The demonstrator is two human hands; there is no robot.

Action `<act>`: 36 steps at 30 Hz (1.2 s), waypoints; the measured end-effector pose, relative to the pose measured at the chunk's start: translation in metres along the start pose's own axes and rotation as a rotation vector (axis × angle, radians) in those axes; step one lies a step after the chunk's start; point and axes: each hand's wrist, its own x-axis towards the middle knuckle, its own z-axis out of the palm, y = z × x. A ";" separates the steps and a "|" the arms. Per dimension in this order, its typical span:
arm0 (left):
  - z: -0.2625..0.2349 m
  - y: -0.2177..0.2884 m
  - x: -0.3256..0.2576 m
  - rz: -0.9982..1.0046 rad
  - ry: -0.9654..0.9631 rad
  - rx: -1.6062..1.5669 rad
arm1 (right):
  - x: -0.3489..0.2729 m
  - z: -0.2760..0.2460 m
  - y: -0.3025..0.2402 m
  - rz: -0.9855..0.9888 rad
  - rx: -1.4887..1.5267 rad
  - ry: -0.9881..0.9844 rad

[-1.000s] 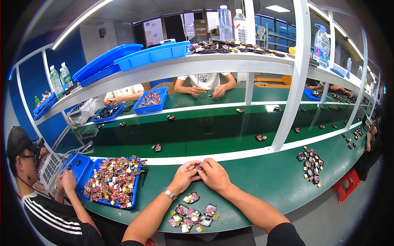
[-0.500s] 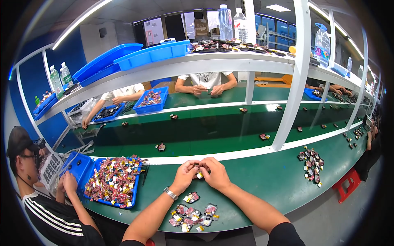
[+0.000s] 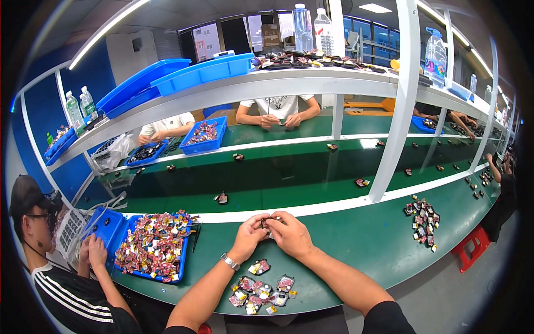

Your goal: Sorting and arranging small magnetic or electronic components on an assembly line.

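At the far side of my green bench, my left hand and my right hand are closed together. Between their fingertips is a small dark electronic assembly, mostly covered by my fingers. Nearer to me, between my forearms, lies a loose group of small assemblies with black housings, reddish circuit boards and white-and-yellow pieces. One more such assembly lies just above the group, nearest my left wrist.
A blue tray heaped with circuit boards stands left, beside black tweezers and a seated co-worker. A pile of assemblies lies right. Beyond a white rail, a green conveyor belt carries scattered assemblies. A white post rises to a shelf.
My hands stay together, but the fingers have shifted and the white-and-yellow piece is now less visible. Assemblies on the belt have moved slightly right. A co-worker across has drawn an arm back.
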 end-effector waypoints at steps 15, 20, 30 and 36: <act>-0.002 0.003 -0.001 -0.033 -0.058 -0.178 | 0.003 -0.011 0.006 0.002 0.031 -0.235; 0.000 0.002 0.001 -0.023 -0.011 -0.155 | 0.001 -0.012 0.017 -0.016 0.078 -0.275; -0.010 0.000 0.000 -0.047 -0.102 -0.063 | -0.001 -0.008 0.024 0.176 0.208 -0.266; -0.012 0.002 -0.001 -0.011 -0.140 0.051 | -0.002 -0.006 0.026 0.201 0.253 -0.269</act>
